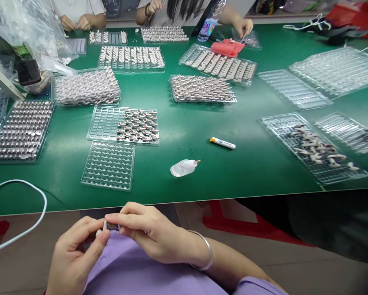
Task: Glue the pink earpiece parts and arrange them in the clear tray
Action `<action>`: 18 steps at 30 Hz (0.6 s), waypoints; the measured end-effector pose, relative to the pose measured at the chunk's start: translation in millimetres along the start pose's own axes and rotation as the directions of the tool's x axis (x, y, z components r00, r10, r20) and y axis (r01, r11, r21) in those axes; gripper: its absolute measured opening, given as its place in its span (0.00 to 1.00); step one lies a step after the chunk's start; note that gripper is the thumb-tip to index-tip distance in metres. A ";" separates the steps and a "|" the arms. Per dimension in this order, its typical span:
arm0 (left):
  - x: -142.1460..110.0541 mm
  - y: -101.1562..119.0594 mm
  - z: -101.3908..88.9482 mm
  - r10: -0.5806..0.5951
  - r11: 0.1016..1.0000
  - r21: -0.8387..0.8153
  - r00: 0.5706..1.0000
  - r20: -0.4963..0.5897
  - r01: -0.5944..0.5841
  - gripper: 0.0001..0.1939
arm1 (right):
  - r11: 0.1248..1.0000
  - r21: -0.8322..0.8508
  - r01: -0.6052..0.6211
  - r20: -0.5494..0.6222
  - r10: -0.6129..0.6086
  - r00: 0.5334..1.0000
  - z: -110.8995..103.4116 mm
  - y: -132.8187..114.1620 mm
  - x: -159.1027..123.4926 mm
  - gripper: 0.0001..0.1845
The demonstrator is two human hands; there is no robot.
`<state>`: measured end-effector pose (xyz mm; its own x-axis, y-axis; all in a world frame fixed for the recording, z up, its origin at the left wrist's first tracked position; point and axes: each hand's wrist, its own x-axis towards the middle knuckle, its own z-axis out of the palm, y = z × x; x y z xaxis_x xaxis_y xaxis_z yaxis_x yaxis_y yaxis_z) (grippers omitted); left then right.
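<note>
Above my lap, in front of the table edge, my left hand (79,250) pinches a small white earbud piece (104,226) between thumb and index finger. My right hand (162,233), with a silver bangle at the wrist, meets it from the other side. Its thumb and fingertips are closed on a small dark, shiny part (112,225) touching the white piece. Fingers cover most of both parts, so whether they are joined I cannot tell. On the table beyond lie a see-through pitted tray (108,165) and a tray partly filled with earbud pieces (137,125).
A squeeze bottle (184,168) and a white marker-like tube (222,143) lie mid-table. Filled trays (204,88) stand farther back; a tray of loose pieces (319,149) is right. A white cable (41,192) loops at left. Co-workers' hands (243,26) show across the table.
</note>
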<state>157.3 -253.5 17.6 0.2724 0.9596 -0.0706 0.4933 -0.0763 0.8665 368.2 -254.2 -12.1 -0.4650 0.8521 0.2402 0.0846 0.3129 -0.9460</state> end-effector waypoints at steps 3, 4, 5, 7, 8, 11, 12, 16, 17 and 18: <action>-1.0 -1.5 -0.4 0.006 1.000 -0.001 1.000 -0.001 -0.006 0.09 | 1.000 0.006 -0.008 -0.006 0.008 1.000 0.0 -0.3 0.4 0.22; -1.2 -1.9 -0.4 0.009 1.000 -0.002 1.000 -0.001 -0.009 0.09 | 1.000 0.008 -0.005 -0.006 0.005 1.000 0.0 -0.2 0.4 0.22; -1.3 -2.2 -0.4 0.014 1.000 -0.002 1.000 0.005 -0.014 0.09 | 1.000 0.012 0.002 -0.005 -0.002 1.000 0.0 0.0 0.4 0.22; -0.9 -2.5 0.0 0.017 1.000 0.002 1.000 0.008 -0.017 0.09 | 1.000 0.018 0.019 -0.003 -0.019 1.000 -0.1 0.5 0.3 0.22; -0.6 -2.5 0.3 0.016 1.000 0.003 1.000 0.004 -0.016 0.09 | 0.999 0.022 0.023 -0.002 -0.023 1.000 -0.1 0.7 0.2 0.22; 0.2 -2.7 0.9 0.007 1.000 0.007 1.000 0.000 -0.007 0.09 | 0.999 0.028 0.021 0.001 -0.021 1.000 0.0 1.3 0.0 0.23; 0.1 -2.8 0.9 0.006 1.000 0.008 1.000 0.004 -0.006 0.09 | 0.999 0.028 0.021 0.000 -0.021 1.000 0.1 1.4 -0.1 0.23; -0.9 -2.9 -0.2 0.002 1.000 0.000 1.000 0.007 -0.002 0.09 | 1.000 0.024 0.020 -0.008 -0.020 1.000 1.0 1.2 -0.1 0.22; -1.0 -2.7 -0.5 0.000 1.000 -0.002 1.000 0.005 0.000 0.09 | 1.000 0.021 0.017 -0.009 -0.017 1.000 1.3 1.1 0.0 0.22; -1.1 -2.4 -0.7 -0.001 1.000 -0.002 1.000 0.004 0.001 0.09 | 1.000 0.018 0.013 -0.009 -0.013 1.000 1.6 1.0 0.0 0.22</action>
<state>155.3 -254.2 15.9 0.2751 0.9586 -0.0732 0.4919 -0.0749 0.8674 366.9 -254.6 -13.4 -0.4584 0.8516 0.2542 0.0630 0.3165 -0.9465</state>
